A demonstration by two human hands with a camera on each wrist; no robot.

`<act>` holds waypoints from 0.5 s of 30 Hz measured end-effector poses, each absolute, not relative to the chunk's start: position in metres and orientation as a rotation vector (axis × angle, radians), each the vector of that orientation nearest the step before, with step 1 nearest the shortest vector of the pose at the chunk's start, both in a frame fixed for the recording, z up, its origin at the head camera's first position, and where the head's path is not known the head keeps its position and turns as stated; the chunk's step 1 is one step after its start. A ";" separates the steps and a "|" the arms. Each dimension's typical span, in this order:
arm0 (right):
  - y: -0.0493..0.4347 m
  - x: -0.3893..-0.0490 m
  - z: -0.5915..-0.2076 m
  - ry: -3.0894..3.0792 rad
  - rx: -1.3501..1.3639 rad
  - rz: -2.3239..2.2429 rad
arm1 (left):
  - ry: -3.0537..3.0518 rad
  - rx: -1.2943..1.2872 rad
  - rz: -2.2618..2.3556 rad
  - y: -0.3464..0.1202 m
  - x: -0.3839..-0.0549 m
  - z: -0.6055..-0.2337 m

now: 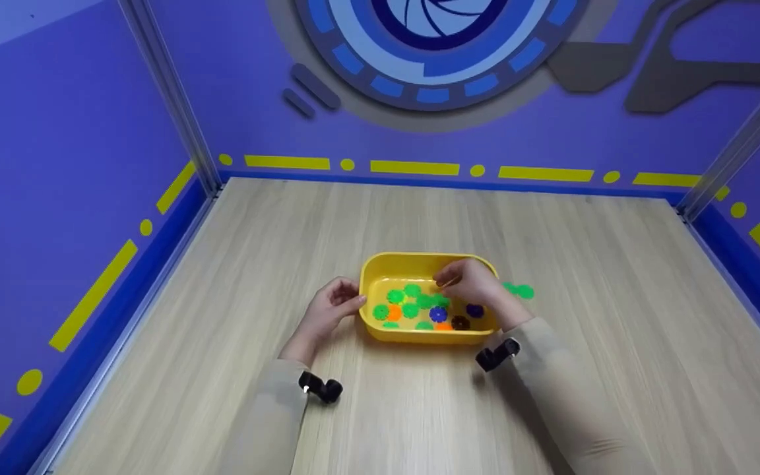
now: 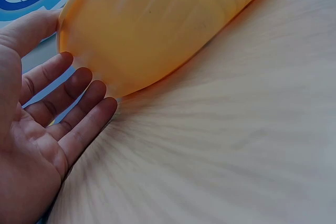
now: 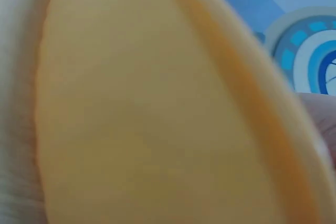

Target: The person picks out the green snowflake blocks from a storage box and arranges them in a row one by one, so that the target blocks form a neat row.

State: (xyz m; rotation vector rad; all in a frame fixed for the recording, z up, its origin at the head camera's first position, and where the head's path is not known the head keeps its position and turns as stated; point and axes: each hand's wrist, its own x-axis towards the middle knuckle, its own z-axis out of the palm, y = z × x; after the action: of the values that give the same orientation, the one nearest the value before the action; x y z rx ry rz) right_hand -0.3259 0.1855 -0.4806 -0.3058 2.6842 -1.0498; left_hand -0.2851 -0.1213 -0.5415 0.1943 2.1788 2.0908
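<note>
A yellow plastic basin (image 1: 427,336) stands on the table, holding several flower-shaped, notched plastic discs: green discs (image 1: 410,310), orange ones, a blue disc (image 1: 438,314) and a dark brown disc (image 1: 460,322). My left hand (image 1: 330,310) is at the basin's left end. In the left wrist view its thumb meets the rim and its extended fingers (image 2: 84,108) touch the outer wall. My right hand (image 1: 475,284) reaches over the right rim into the basin. Its thumb and fingertips pinch a small brownish-orange disc (image 1: 448,283), seen nearly edge-on. The basin wall (image 3: 142,103) fills most of the right wrist view.
A few green discs (image 1: 520,291) lie on the table just right of the basin, partly behind my right wrist. The wooden table (image 1: 287,218) is bounded by blue panels (image 1: 241,119) at the back and sides, with metal posts in the corners.
</note>
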 end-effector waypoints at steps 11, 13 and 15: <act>0.177 -0.323 -0.489 2.715 -0.333 -0.855 | 2.166 0.201 2.102 -0.121 -0.285 -0.540; 0.177 -0.322 -0.489 2.724 -0.353 -0.831 | 2.165 0.203 2.104 -0.121 -0.285 -0.540; 0.178 -0.322 -0.489 2.741 -0.392 -0.804 | 2.169 0.208 2.105 -0.121 -0.285 -0.541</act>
State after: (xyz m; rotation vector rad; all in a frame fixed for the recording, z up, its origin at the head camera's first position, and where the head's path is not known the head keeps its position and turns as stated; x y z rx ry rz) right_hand -0.3222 0.1775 -0.4888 -0.3919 2.7414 -0.8039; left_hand -0.2847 -0.1213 -0.5409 0.2084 2.1691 2.1047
